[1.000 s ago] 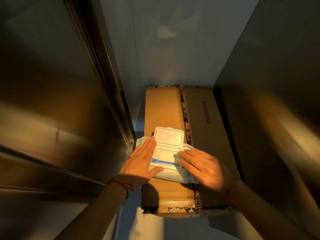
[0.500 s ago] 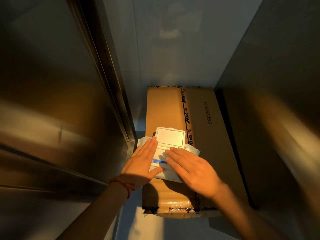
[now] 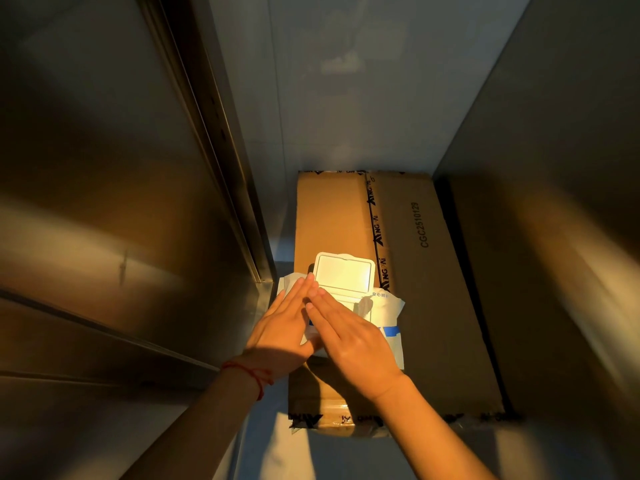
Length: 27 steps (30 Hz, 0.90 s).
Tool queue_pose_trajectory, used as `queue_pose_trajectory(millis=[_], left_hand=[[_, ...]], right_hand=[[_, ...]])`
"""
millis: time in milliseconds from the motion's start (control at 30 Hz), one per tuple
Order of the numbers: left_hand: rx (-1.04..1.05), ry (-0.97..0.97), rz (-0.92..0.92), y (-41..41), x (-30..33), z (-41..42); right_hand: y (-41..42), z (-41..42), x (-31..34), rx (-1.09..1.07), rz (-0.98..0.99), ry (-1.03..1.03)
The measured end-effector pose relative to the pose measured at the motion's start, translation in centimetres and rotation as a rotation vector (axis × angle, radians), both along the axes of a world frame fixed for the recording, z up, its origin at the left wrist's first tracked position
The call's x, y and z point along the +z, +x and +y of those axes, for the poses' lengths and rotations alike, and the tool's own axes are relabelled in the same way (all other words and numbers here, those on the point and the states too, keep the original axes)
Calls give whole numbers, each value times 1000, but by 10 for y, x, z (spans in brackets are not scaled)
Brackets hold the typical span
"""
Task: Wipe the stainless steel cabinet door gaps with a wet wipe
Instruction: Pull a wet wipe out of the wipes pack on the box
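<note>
Two steel surfaces flank me: the stainless steel cabinet door [image 3: 97, 188] on my left, its gap [image 3: 214, 150] running as a dark channel down the door's right edge, and a duller panel [image 3: 554, 168] on my right. Between them a long cardboard box [image 3: 426, 289] lies flat on the floor, with black printed tape along its seam. On the box's near left part sits the wet wipe pack [image 3: 388, 306], its white flip lid [image 3: 344, 273] standing open and a bit of wipe [image 3: 365, 304] poking up beside it. My left hand [image 3: 282, 336] lies flat on the pack, fingers straight and together, a red string [image 3: 254, 372] round the wrist. My right hand [image 3: 353, 344] lies flat across the pack too, fingers straight, grasping nothing, its fingertips just beside my left ones.
</note>
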<state>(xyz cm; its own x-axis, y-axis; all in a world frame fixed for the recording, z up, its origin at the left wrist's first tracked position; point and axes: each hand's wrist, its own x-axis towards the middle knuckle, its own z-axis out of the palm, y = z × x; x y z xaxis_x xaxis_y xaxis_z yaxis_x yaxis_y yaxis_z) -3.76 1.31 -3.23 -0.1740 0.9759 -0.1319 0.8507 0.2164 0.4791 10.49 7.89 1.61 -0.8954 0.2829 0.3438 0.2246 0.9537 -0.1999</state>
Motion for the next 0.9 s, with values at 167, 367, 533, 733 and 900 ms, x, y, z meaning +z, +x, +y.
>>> queue_pose_trajectory(millis=[167, 367, 533, 733, 900], left_hand=[[7, 26, 34, 3, -1, -4], [39, 16, 0, 5, 3, -4], [28, -6, -2, 5, 2, -3], [24, -15, -9, 5, 4, -2], [34, -13, -8, 6, 4, -4]], right_hand=[[4, 2, -4, -30, -90, -14], [11, 10, -8, -81, -218, 25], [10, 17, -6, -149, -381, -35], [7, 21, -17, -83, -545, -39], [6, 21, -20, -81, -562, -90]])
